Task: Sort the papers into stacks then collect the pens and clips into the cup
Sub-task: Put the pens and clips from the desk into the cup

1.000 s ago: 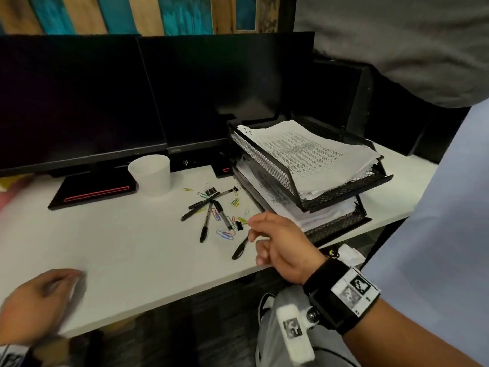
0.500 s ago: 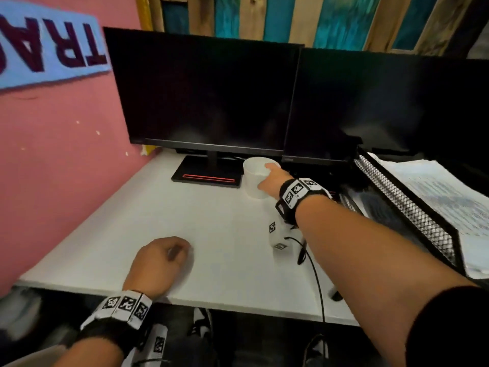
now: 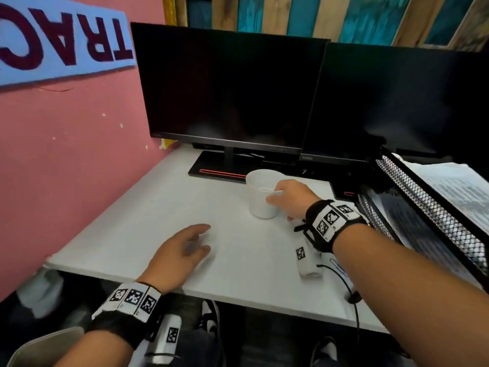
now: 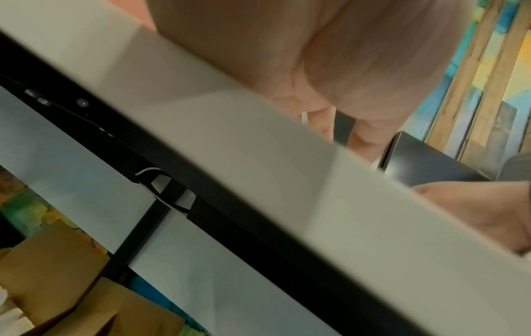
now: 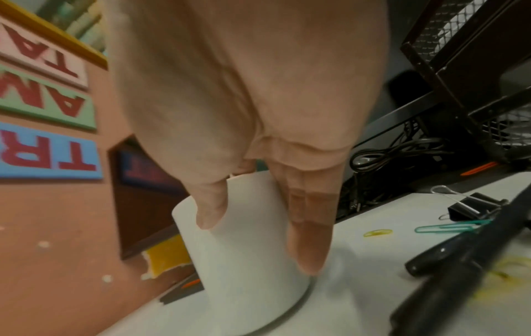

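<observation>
A white paper cup (image 3: 260,200) stands on the white desk (image 3: 164,207) in front of the left monitor's stand. My right hand (image 3: 284,201) grips its right side; in the right wrist view the thumb (image 5: 211,204) and the fingers (image 5: 310,229) lie on either side of the cup (image 5: 244,250). Black pens (image 5: 459,252), a black binder clip (image 5: 471,208), a green paper clip (image 5: 448,227) and a yellow one (image 5: 378,233) lie just right of it. My left hand (image 3: 190,242) rests near the front edge, fingers loose, holding nothing. Printed papers (image 3: 457,189) fill the mesh tray (image 3: 423,207).
Two dark monitors (image 3: 230,86) stand along the back of the desk, with cables (image 5: 396,150) behind the cup. A pink wall (image 3: 66,154) bounds the desk on the left. The black tiered tray takes up the right side.
My view swung left. The right hand left the pens and took hold of the cup. The left hand uncurled and slid forward on the desk.
</observation>
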The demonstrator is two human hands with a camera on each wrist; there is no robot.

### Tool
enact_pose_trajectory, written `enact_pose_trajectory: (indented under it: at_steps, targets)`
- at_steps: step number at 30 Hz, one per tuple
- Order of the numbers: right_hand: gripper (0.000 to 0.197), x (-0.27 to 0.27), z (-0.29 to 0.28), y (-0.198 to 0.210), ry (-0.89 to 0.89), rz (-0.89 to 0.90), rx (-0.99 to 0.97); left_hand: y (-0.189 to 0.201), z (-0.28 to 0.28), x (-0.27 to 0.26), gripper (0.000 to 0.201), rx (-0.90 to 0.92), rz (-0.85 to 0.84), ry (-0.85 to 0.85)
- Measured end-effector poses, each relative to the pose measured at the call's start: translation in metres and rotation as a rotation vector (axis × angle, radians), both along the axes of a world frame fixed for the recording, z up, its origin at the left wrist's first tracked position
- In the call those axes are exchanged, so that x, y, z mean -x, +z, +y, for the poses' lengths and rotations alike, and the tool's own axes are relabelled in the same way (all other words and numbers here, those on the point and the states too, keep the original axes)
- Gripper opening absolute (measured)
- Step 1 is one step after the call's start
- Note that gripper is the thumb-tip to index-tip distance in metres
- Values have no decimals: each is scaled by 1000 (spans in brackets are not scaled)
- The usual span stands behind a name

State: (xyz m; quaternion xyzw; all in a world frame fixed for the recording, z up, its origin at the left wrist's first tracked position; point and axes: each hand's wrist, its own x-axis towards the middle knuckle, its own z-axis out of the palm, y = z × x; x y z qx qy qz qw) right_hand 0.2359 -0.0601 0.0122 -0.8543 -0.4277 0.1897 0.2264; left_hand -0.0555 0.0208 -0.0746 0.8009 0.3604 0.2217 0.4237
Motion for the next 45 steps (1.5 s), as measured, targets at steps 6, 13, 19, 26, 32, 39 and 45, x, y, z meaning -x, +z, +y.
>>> enact_pose_trajectory:
  at_steps: [6,13,19,26,32,39,45]
  targets:
    - [21,48,-70,5,179,119,-70,26,-57,-13,83,82,-110,-143]
    - [13,67,-128,7,275,69,-117,42,-96,-35,103,-32,-148,-169]
    - [16,57,-148,-2,360,84,-94,37,-101,-52,44,-168,-127,-70]
    - [43,4,-186,3,100,-80,46,28,-104,-65,50,-136,-162,-4]
    - [43,-14,-199,-21,50,-159,453,36,-105,-80,52,-125,-175,-32]
    - [13,-13,-190,-23,84,-180,288,39,-112,-82,51,-122,-181,-49]
    - [6,-18,-154,-5,-54,61,-173,47,-109,-70,50,-145,-201,-24]
